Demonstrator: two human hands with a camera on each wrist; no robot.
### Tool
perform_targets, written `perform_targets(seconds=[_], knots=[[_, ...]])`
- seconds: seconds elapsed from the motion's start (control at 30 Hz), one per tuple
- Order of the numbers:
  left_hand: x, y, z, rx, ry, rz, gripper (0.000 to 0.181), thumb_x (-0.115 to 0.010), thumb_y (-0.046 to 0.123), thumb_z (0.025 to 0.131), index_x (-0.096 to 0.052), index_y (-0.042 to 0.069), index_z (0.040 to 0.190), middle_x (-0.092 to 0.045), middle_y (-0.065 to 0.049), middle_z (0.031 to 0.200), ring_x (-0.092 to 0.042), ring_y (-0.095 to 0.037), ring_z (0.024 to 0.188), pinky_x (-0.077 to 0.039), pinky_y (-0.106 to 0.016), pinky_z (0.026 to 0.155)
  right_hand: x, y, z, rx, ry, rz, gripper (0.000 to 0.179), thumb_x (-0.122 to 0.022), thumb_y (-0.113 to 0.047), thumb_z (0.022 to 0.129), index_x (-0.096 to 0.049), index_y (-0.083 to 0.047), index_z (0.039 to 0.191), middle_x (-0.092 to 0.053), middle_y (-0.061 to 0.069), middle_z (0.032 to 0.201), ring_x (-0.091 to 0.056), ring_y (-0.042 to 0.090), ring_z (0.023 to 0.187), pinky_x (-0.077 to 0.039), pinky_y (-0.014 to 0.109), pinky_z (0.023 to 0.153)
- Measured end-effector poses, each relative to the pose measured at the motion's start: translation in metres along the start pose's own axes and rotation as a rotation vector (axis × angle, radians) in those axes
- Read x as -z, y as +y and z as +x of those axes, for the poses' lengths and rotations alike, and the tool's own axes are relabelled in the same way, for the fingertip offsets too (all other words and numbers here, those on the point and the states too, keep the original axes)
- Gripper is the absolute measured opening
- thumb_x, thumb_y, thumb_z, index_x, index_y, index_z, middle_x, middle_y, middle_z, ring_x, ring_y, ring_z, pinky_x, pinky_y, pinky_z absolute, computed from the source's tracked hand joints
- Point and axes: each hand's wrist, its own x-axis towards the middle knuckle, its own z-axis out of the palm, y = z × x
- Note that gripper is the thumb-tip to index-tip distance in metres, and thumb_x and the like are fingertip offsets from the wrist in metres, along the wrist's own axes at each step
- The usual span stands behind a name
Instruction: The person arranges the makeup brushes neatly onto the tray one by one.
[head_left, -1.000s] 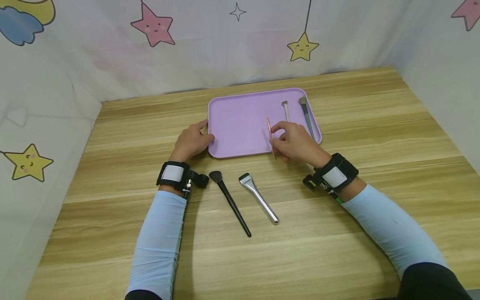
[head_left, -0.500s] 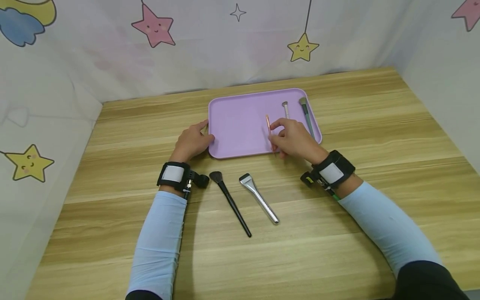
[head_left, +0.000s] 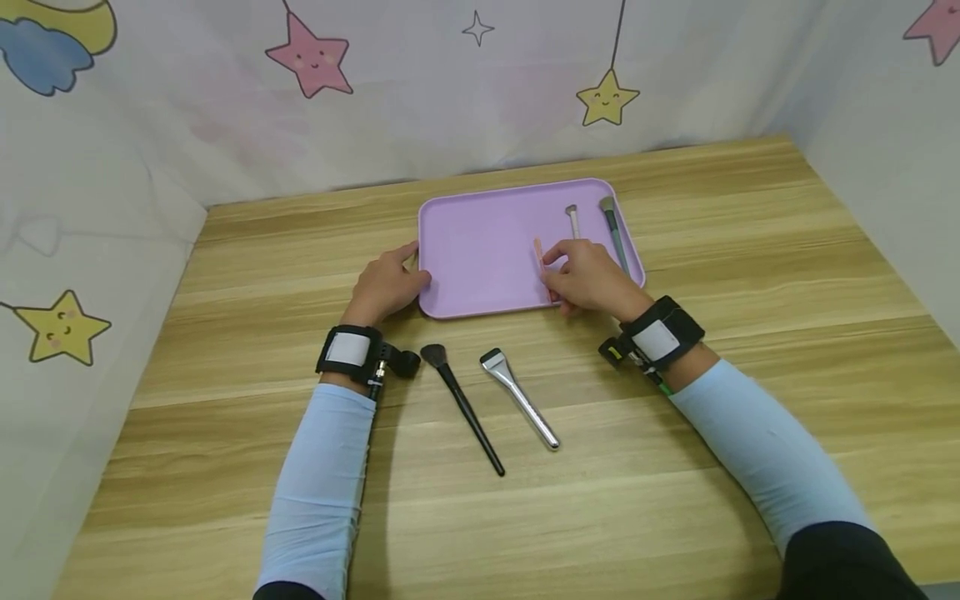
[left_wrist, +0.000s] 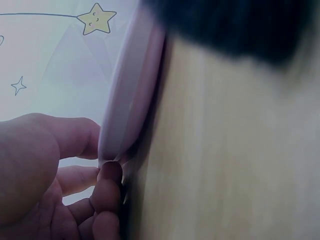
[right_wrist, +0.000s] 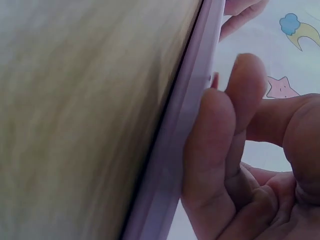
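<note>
In the head view a lilac tray (head_left: 480, 250) lies on the table. My left hand (head_left: 388, 283) holds its left rim, thumb over the edge and fingers outside; the left wrist view shows the fingertips at the tray's corner. My right hand (head_left: 592, 275) is over the tray's front right part, its thumb and fingertips on a slim pink makeup brush (head_left: 539, 250) low over the tray floor. Only a pink tip shows beside the fingers in the right wrist view. Right of it in the tray lie a small white-handled brush (head_left: 573, 221), partly hidden by the hand, and a green-handled brush (head_left: 615, 233).
In front of the tray, a black makeup brush (head_left: 465, 412) and a silver flat-headed brush (head_left: 521, 400) lie slantwise on the wooden table (head_left: 637, 483). Behind the table hangs a white curtain (head_left: 420, 100) printed with stars.
My right hand has moved slightly left and inward with the pink brush, which now sits lower and wholly within the tray's outline. My left hand stays at the rim.
</note>
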Motion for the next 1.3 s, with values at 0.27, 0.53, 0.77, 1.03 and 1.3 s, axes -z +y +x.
perform_targets(seconds=[0.27, 0.53, 0.77, 1.03, 1.3], knots=[[-0.001, -0.001, -0.001, -0.002, 0.007, -0.004, 0.068, -0.056, 0.031, 0.094, -0.038, 0.015, 0.157, -0.050, -0.009, 0.073, -0.048, -0.023, 0.062, -0.036, -0.035, 0.063, -0.003, -0.007, 0.004, -0.044, -0.008, -0.068, 0.034, -0.059, -0.007, 0.094, -0.057, 0.008, 0.125, -0.067, 0.011, 0.067, -0.065, 0.019, 0.048, -0.051, 0.029, 0.045], [-0.002, -0.001, 0.000, -0.006, 0.011, -0.004, 0.068, -0.056, 0.031, 0.094, -0.038, 0.014, 0.157, -0.052, -0.013, 0.082, -0.049, -0.025, 0.067, -0.036, -0.035, 0.065, -0.008, -0.012, 0.010, -0.110, 0.006, -0.186, 0.035, -0.063, -0.014, 0.096, -0.057, 0.004, 0.126, -0.067, 0.012, 0.071, -0.063, 0.016, 0.046, -0.045, 0.024, 0.042], [-0.001, 0.000, -0.001, -0.002, 0.019, -0.003, 0.067, -0.056, 0.031, 0.094, -0.038, 0.015, 0.157, -0.055, -0.014, 0.088, -0.048, -0.025, 0.068, -0.036, -0.035, 0.065, -0.011, -0.015, 0.011, -0.087, 0.070, -0.330, 0.032, -0.064, -0.018, 0.095, -0.062, 0.003, 0.119, -0.065, 0.018, 0.091, -0.064, 0.022, 0.055, -0.046, 0.032, 0.051], [0.000, 0.000, -0.003, 0.010, 0.019, -0.003, 0.067, -0.056, 0.031, 0.094, -0.039, 0.016, 0.157, -0.052, -0.010, 0.077, -0.049, -0.024, 0.065, -0.036, -0.034, 0.063, -0.012, -0.019, 0.008, -0.083, 0.082, -0.370, 0.028, -0.063, -0.019, 0.095, -0.064, 0.000, 0.115, -0.064, 0.016, 0.090, -0.062, 0.027, 0.064, -0.046, 0.037, 0.052], [-0.001, 0.000, -0.002, -0.004, 0.014, 0.004, 0.067, -0.056, 0.031, 0.095, -0.038, 0.016, 0.158, -0.051, -0.009, 0.074, -0.049, -0.023, 0.062, -0.036, -0.034, 0.062, -0.008, -0.020, 0.002, -0.040, 0.105, -0.363, 0.041, -0.066, -0.027, 0.093, -0.065, 0.002, 0.123, -0.060, 0.011, 0.075, -0.053, 0.020, 0.054, -0.039, 0.031, 0.047]])
